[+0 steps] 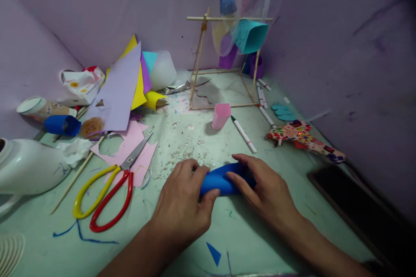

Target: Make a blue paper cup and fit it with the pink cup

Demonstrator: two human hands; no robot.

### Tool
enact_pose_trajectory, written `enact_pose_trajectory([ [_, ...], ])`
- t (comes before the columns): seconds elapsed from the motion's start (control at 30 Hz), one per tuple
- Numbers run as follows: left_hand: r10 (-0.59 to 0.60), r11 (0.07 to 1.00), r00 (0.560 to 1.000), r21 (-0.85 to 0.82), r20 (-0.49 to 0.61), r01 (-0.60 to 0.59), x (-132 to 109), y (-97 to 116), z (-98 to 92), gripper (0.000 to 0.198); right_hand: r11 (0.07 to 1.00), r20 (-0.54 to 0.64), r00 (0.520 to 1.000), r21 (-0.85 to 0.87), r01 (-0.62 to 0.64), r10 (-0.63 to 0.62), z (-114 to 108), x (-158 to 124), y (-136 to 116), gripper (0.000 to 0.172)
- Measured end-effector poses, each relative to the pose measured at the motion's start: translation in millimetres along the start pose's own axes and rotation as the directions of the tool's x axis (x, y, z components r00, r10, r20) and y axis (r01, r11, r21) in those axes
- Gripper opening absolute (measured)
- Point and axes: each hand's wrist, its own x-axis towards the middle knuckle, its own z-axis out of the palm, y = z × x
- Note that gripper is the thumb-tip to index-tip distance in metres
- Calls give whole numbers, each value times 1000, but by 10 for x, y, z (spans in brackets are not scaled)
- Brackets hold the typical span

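Note:
A rolled piece of blue paper (222, 181) lies across the front middle of the table between my two hands. My left hand (186, 190) is closed round its left end, with the thumb below and the fingers over the top. At the right end my right hand (260, 177) grips it, thumb on the near side and a finger at the open end. Just in front of me on the tabletop lies a small blue paper triangle (214, 254). Beyond the roll stand a small pink paper cup shape (221, 116) and a green-tipped marker (244, 135).
Scissors (125, 164) with yellow and red handles lie left on pink paper scraps. A stick frame (224, 106) with hanging paper shapes stands at the back. A white jug (32, 166) is far left; a patterned glue gun (305, 138) and a dark phone-like slab (354, 199) are right.

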Motion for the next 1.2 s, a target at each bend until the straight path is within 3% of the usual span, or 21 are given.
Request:
enact_pose_trajectory([
  [0.1, 47, 999, 997, 5, -58, -47, -44, -27, 33, 32, 993, 42, 999, 119, 6, -11, -49, -4, 21, 30],
  [0.23, 76, 997, 991, 29, -108, -73, -57, -54, 58, 31, 977, 126, 991, 210, 18, -46, -133, -14, 63, 39],
  [0.43, 84, 996, 991, 48, -104, -79, -31, -40, 40, 27, 953, 172, 985, 296, -68, 17, -178, -25, 87, 33],
  [0.67, 121, 989, 985, 104, -127, -108, -52, -55, 39, 26, 929, 183, 983, 367, -53, -16, -214, -25, 105, 24],
  [0.87, 301, 938, 948, 212, -106, -274, -3, 43, 23, 39, 882, 106, 985, 466, 72, -137, -167, -4, 40, 19],
  [1.0, 337, 932, 939, 165, -73, -322, 30, 108, -3, 19, 843, 6, 976, 505, 184, -216, -163, 31, -47, 15],
  [1.07, 339, 938, 937, 107, -87, -329, 11, 65, -33, 17, 818, 18, 980, 555, 154, -197, -201, 48, -75, 20],
  [1.13, 346, 938, 932, 55, -110, -341, -21, -21, -89, 21, 754, 80, 990, 656, 32, -112, -251, 64, -79, 30],
  [1.2, 344, 939, 931, 25, -121, -343, -49, -117, -169, 25, 600, 152, 988, 790, -127, 9, -286, 83, -62, 35],
])
